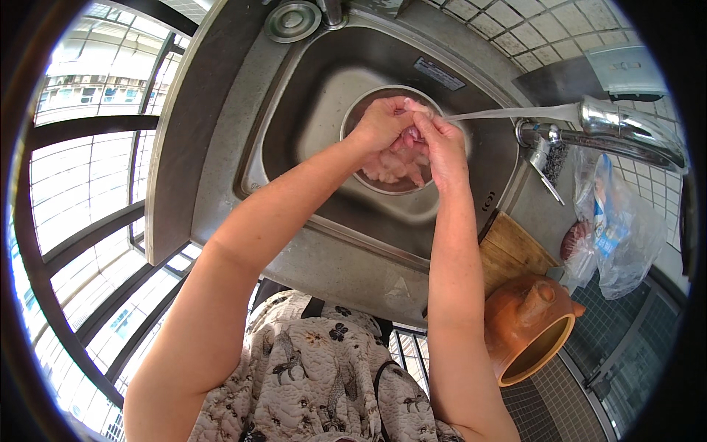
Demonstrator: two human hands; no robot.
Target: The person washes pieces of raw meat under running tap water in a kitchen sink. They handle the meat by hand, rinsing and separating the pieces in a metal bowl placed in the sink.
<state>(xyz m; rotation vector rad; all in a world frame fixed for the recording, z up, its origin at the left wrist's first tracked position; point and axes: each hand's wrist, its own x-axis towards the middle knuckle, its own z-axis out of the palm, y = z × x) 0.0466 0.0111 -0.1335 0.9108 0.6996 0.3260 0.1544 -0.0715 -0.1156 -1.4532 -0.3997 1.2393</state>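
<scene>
My left hand (382,122) and my right hand (443,145) meet over a round metal bowl (353,117) in the stainless steel sink (315,110). Between their fingertips they pinch a piece of pale pink raw meat (418,108). A stream of water (508,112) from the chrome faucet (613,119) at the right reaches the fingers of my right hand. More pieces of raw meat (392,164) lie in the bowl below, under my hands. Which kind of meat it is, I cannot tell.
Right of the sink are a wooden board (513,246), a brown clay pot (519,326) with its mouth tilted down, and clear plastic bags (621,243). A round metal strainer lid (293,21) sits at the sink's upper left corner. A cleaver-like blade (560,83) is at the upper right.
</scene>
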